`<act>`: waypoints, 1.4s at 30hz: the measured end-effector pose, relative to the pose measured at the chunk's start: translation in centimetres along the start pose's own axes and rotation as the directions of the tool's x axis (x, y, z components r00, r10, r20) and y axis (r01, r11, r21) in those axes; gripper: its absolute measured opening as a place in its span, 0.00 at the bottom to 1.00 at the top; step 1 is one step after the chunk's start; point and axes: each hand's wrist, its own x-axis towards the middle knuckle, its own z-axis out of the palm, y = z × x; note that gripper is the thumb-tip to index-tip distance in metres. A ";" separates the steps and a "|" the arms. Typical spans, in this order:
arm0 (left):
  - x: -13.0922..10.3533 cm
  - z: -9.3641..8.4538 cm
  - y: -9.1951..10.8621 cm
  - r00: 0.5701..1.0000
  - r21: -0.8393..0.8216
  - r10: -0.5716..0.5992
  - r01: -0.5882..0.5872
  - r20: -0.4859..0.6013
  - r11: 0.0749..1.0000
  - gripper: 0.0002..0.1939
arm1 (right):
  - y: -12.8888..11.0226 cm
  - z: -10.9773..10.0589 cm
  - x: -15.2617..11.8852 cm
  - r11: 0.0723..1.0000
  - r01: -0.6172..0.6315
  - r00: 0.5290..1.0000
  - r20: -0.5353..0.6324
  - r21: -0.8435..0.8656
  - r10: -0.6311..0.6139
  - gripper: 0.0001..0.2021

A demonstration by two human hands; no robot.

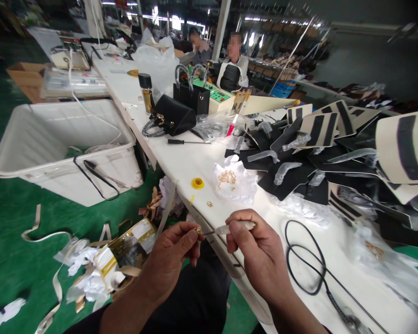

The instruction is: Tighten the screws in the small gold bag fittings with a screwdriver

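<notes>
Around the lower centre of the frame, the left hand (172,253) pinches a small gold-coloured metal fitting (198,230) between thumb and fingers, while the right hand (259,241), fingers curled, grips a slim pale-handled tool (223,229) whose thin shaft points at it.

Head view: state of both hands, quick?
Left hand: closed, pinching a small gold-coloured metal fitting at the fingertips.
Right hand: closed, holding a pale-handled, thin-shafted tool, shaft toward the fitting.
</notes>
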 end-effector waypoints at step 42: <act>22.4 12.1 -3.7 0.857 0.745 0.050 -0.416 0.513 -0.522 0.07 | 12.5 -8.5 2.2 0.599 -0.020 0.866 -0.285 0.801 0.411 0.15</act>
